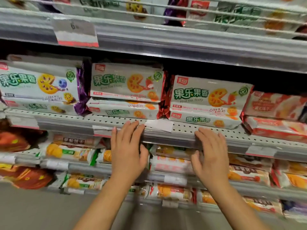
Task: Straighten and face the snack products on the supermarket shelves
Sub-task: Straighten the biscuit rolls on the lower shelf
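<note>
**Both hands up at the shelf lip, biscuit packs sitting just behind**

Fingers on both sides were straight and loosely spread, holding nothing. The left hand had its fingertips up on the front edge of the perforated shelf, right next to a white paper tag lying on that edge. The right hand was a bit lower and further right, fingertips touching the same lip, and its thumb sat near the packs on the shelf below.

Just behind the hands were the snack packs: a red-ended strawberry stack above the left hand, and another strawberry stack above the right one, pulled further forward. Both stacks were two packs high, fronts facing out. Left of those was a purple-ended blueberry stack, and far right some pink packs, tilted a little.

Further up, the top shelf had a blurry price tag hanging off it.
</note>
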`<state>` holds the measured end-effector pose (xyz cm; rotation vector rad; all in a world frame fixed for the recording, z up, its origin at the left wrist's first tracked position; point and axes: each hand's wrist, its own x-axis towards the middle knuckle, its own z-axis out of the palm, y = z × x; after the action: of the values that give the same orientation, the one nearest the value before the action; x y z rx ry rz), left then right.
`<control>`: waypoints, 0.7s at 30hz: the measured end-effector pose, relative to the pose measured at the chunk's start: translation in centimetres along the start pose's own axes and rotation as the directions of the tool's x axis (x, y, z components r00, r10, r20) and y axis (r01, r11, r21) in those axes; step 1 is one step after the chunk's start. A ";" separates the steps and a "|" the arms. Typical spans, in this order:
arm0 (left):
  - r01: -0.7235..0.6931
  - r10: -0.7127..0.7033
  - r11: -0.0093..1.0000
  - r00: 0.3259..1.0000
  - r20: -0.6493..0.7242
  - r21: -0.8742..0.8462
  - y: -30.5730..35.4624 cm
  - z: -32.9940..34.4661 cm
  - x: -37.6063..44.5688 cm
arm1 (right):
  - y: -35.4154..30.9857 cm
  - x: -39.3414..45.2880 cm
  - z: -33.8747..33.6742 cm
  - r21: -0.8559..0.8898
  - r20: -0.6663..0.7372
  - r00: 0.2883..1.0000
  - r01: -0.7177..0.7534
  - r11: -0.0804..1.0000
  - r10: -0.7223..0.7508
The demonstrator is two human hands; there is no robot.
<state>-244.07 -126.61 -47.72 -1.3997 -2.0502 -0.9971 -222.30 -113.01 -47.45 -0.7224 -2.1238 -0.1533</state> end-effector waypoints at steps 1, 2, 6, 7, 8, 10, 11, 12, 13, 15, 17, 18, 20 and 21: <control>-0.001 0.001 1.000 0.999 0.032 0.007 0.0 -0.5 0.2 | 0.0 -0.6 -0.3 0.059 -0.026 1.000 0.010 0.998 -0.009; -0.012 0.010 1.000 0.998 0.066 0.019 -0.2 -0.8 0.4 | 0.2 -1.6 -0.4 0.098 -0.035 0.999 0.033 0.995 -0.030; -0.093 0.078 0.992 0.985 0.157 0.091 -1.3 -1.2 0.3 | 0.7 -5.5 1.7 0.160 0.133 0.978 0.141 0.977 -0.163; -0.102 0.084 0.989 0.983 0.164 0.107 -1.3 -1.2 0.2 | 0.7 -6.0 2.6 0.144 0.194 0.967 0.140 0.980 -0.166; -0.101 0.081 0.988 0.982 0.169 0.114 -1.3 -1.1 0.1 | 0.7 -6.2 3.6 0.106 0.239 0.960 0.125 0.986 -0.148; -0.083 0.062 0.991 0.982 0.179 0.109 -0.9 -1.2 0.1 | 0.9 -5.9 5.1 0.004 0.315 0.947 0.060 0.998 -0.058; -0.071 0.051 0.992 0.981 0.186 0.103 -0.7 -1.4 0.2 | 0.9 -5.3 5.5 -0.055 0.364 0.931 0.022 0.998 0.000; -0.061 0.041 0.993 0.980 0.194 0.099 -0.6 -1.6 0.3 | 1.0 -4.7 5.9 -0.123 0.419 0.906 -0.012 0.992 0.063; -0.057 0.036 0.993 0.979 0.202 0.099 -0.5 -1.7 0.3 | 1.1 -3.9 6.0 -0.189 0.472 0.874 -0.033 0.981 0.120; -0.071 0.047 0.991 0.976 0.211 0.109 -0.8 -1.9 0.3 | 1.3 -2.5 6.1 -0.299 0.552 0.812 -0.019 0.954 0.189; -0.092 0.065 0.989 0.975 0.213 0.118 -1.1 -1.8 0.2 | 1.6 -1.4 6.3 -0.361 0.612 0.754 -0.003 0.933 0.239; -0.099 0.074 0.988 0.975 0.209 0.114 -1.2 -1.8 0.1 | 1.8 -1.2 6.6 -0.362 0.633 0.735 0.004 0.932 0.243; -0.091 0.072 0.992 0.977 0.199 0.084 -1.1 -1.7 0.0 | 2.1 -1.5 6.9 -0.342 0.646 0.728 0.009 0.940 0.228; -0.069 0.057 0.996 0.980 0.189 0.058 -1.0 -1.7 -0.1 | 2.1 -1.5 6.9 -0.342 0.647 0.728 0.013 0.940 0.225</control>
<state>-245.00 -128.22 -47.08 -1.5669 -2.1354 -0.7923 -225.27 -109.55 -53.19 -1.2481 -2.7860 -0.2002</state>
